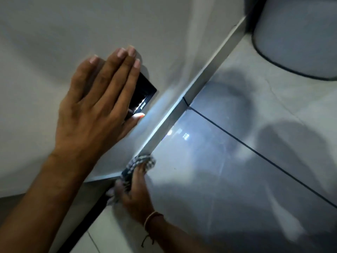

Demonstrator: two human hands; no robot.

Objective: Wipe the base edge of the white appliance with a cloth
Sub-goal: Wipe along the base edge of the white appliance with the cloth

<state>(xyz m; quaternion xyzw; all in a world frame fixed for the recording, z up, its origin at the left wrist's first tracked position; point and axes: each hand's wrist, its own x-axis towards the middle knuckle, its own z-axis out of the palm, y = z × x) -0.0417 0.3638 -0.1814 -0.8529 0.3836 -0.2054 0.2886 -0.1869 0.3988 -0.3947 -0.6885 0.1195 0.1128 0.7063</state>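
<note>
The white appliance [127, 24] fills the upper left of the head view. Its base edge [184, 99] runs diagonally from lower left to upper right, just above the glossy floor. My left hand [96, 106] lies flat on the appliance's white face, fingers spread, partly covering a small black panel [144, 92]. Lower down, my right hand [135, 194] grips a checked cloth [140, 164] and presses it against the base edge near the appliance's lower corner. The cloth is bunched around my fingers and blurred.
Shiny grey floor tiles [237, 179] with dark grout lines spread to the right and reflect light and shadows. A rounded white container with a dark rim [299, 42] stands on the floor at the top right, close to the appliance's far end.
</note>
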